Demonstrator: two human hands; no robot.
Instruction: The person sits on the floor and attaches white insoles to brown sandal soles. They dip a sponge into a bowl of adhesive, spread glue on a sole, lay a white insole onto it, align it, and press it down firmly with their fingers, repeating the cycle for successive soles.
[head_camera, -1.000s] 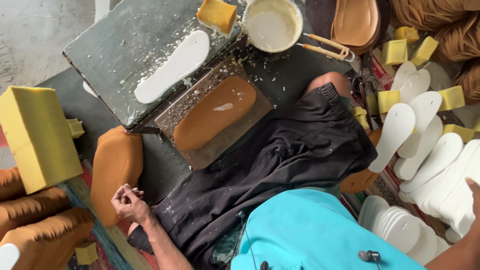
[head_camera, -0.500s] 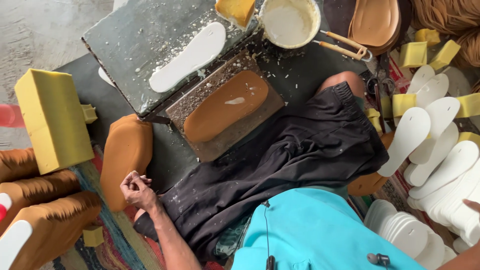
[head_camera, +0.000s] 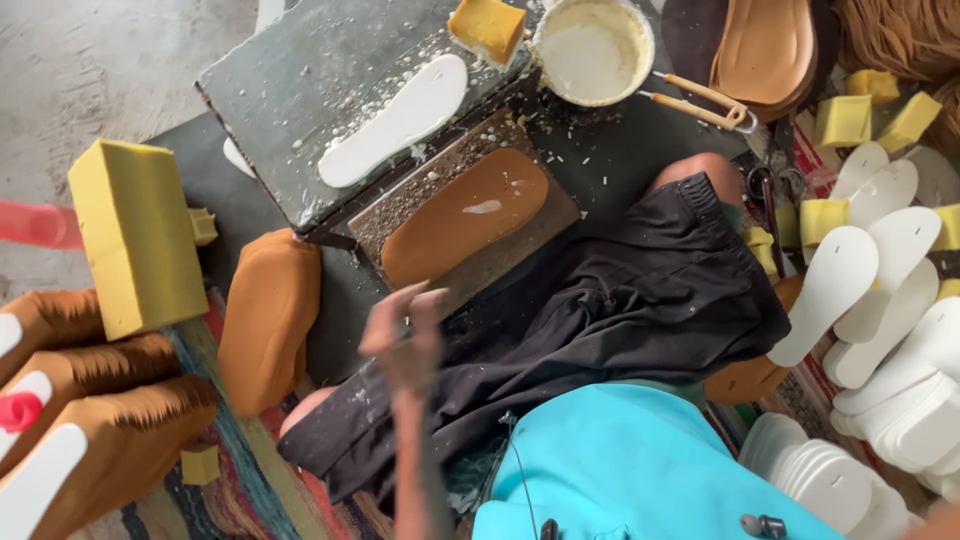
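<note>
Left hand: blurred in mid-air above the lap, fingers loosely curled and empty as far as the blur lets me judge; nothing pinched.
Right hand: only a sliver of skin at the bottom right corner, so whether it is spread or closed I cannot tell.
Nearest thing: the tan insole, lying flat on a gritty board at about 1 o'clock from the left hand, near but not touched.
How it should handle: thin, light and bendy by the look of it; the pale smear near its middle looks like wet glue, so that face is probably tacky. I would lift it by the bare rim, at the heel or toe end.
Beside it: a white insole on the dark slab, at 12 o'clock.
Glue pot: at 1 o'clock, a brush resting against it.
Yellow sponge block: at 9 o'clock, well apart.
White sole stack: at 3 o'clock.
</note>
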